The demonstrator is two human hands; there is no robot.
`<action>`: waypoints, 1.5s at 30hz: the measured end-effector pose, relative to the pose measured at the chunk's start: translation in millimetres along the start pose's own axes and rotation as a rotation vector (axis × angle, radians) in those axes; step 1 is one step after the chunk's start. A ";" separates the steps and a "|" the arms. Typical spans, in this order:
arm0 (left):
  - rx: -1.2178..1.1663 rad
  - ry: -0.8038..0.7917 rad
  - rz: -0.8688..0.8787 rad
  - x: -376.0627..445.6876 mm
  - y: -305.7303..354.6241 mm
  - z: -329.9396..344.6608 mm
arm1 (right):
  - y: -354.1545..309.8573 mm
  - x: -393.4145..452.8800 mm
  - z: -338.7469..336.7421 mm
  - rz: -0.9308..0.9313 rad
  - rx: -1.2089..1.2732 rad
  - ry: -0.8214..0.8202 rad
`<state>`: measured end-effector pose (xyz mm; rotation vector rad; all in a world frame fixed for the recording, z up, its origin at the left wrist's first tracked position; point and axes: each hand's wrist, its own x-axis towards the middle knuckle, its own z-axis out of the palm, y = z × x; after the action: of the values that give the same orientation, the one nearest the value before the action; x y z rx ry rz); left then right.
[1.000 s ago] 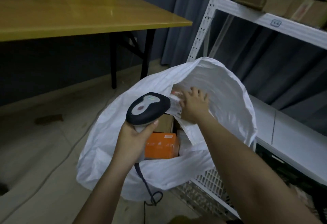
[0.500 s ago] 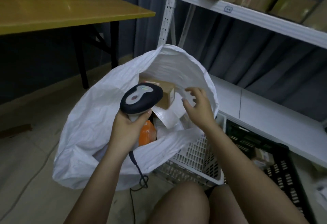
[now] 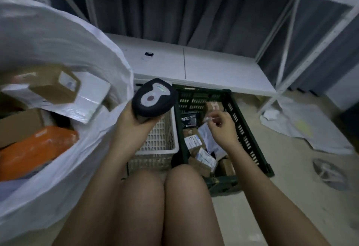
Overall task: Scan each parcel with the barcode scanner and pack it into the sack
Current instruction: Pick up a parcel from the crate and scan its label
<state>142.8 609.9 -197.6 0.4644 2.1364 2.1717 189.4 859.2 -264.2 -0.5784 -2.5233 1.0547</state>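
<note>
Left hand point(image 3: 132, 121) gripping black barcode scanner point(image 3: 154, 97) above white basket point(image 3: 165, 135); right hand point(image 3: 221, 127) over dark green crate point(image 3: 244, 129) of small parcels point(image 3: 204, 158), fingers curled, whether pinching anything unclear; open white sack point(image 3: 64, 44) at left holding boxes and orange parcel point(image 3: 33, 148)

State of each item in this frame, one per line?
White woven sack: open, holding parcels.
Dark handheld barcode scanner: gripped by left hand.
Right hand: fingers curled over dark green crate; contact unclear.
Dark green crate: holds parcels.
White plastic basket: contents hidden.
</note>
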 end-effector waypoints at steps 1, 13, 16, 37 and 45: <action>-0.002 -0.054 -0.032 6.3 -8.6 10.8 | 18.9 1.5 -0.4 0.047 -0.024 -0.021; 0.098 -0.267 -0.273 77.7 -120.9 66.5 | 181.6 31.4 79.7 0.333 -0.291 -0.538; 0.145 -0.270 -0.299 89.1 -138.4 69.2 | 211.7 37.7 114.5 0.281 -0.513 -0.691; 0.167 -0.238 -0.271 89.3 -119.6 63.6 | 180.6 32.7 54.6 0.405 -0.432 -0.627; 0.134 -0.120 -0.171 82.7 -76.9 55.3 | 93.9 11.3 49.9 -0.119 -0.379 -0.109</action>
<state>65.2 687.1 -259.5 0.3930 2.1781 1.8716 178.9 895.4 -364.2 -0.4702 -2.8358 0.5826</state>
